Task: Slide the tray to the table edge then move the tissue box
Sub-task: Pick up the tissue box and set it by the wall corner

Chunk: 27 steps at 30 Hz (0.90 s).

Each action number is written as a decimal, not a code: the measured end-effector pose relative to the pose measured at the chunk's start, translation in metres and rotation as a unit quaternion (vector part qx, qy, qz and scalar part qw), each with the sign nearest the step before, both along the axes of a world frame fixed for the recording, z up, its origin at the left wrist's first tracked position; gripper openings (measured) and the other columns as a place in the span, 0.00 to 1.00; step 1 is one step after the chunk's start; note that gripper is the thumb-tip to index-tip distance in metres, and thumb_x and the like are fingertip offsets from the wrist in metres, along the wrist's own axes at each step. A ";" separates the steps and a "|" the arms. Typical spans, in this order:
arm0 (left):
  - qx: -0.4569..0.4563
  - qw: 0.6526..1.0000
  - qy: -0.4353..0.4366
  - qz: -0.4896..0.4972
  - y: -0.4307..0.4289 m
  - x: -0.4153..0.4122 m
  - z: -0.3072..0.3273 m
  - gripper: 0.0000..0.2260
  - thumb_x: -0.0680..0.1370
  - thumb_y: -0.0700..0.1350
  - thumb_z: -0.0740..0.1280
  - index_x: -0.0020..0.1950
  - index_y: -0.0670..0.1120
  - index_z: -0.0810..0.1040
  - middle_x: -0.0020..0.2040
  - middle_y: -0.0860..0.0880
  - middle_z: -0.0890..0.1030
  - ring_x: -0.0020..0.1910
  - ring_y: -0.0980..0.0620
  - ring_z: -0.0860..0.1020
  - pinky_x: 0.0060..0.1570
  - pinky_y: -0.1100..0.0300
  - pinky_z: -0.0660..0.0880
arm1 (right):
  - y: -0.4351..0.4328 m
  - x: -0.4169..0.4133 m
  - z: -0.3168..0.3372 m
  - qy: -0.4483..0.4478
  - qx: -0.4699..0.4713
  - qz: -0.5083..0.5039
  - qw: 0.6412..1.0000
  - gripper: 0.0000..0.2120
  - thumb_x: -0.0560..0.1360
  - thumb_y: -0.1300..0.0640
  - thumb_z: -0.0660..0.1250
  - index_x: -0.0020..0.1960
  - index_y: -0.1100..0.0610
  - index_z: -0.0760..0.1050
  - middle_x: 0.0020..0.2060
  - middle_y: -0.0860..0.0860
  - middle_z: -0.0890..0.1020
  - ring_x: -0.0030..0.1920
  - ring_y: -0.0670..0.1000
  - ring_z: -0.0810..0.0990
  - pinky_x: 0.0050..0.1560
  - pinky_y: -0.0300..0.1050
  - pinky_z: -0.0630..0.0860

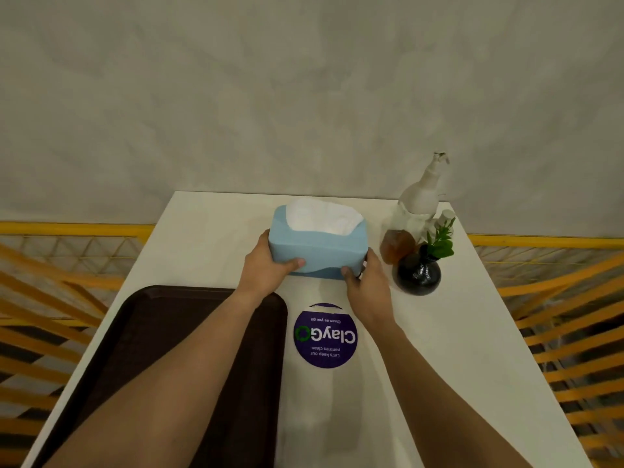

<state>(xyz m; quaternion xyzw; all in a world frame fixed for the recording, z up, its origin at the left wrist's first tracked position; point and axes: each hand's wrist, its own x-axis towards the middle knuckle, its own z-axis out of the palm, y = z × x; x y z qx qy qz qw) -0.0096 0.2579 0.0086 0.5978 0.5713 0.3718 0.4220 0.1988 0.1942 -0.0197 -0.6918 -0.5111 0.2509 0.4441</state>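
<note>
A light blue tissue box [317, 246] with white tissue sticking out of its top sits at the far middle of the white table [439, 349]. My left hand [266, 263] grips its left end and my right hand [366, 282] grips its right end, thumbs on the near face. Whether the box rests on the table or is lifted slightly, I cannot tell. A dark brown tray [162, 332] lies at the near left, along the table's left edge, partly hidden under my left forearm.
A round purple sticker [325, 337] is stuck to the table between my arms. At the far right stand a black vase with a green plant [419, 273], an amber bottle [396, 246] and a white spray bottle [423, 190]. Yellow railings flank the table; a grey wall rises behind.
</note>
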 end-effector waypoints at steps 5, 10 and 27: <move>0.028 1.000 -0.008 0.010 0.001 -0.044 0.020 0.36 0.68 0.51 0.80 0.72 0.53 0.68 0.59 0.57 0.76 0.57 0.54 0.76 0.45 0.70 0.71 | 0.005 -0.041 0.017 0.008 0.045 0.022 0.999 0.28 0.80 0.45 0.68 0.76 0.49 0.64 0.69 0.48 0.76 0.66 0.49 0.76 0.65 0.53 0.78; 0.070 0.997 0.000 0.013 0.002 -0.096 0.039 0.34 0.69 0.53 0.79 0.72 0.55 0.69 0.58 0.59 0.77 0.55 0.55 0.77 0.42 0.74 0.70 | 0.010 -0.092 0.034 0.027 0.069 0.030 0.997 0.30 0.78 0.42 0.69 0.76 0.42 0.61 0.67 0.41 0.75 0.64 0.44 0.77 0.60 0.42 0.78; 0.081 0.996 -0.017 0.023 0.045 -0.243 0.044 0.35 0.69 0.52 0.80 0.73 0.54 0.69 0.55 0.60 0.77 0.52 0.56 0.77 0.36 0.76 0.72 | 0.059 -0.231 0.044 -0.009 0.068 0.034 0.997 0.31 0.78 0.39 0.68 0.77 0.44 0.61 0.70 0.45 0.75 0.67 0.48 0.76 0.63 0.46 0.76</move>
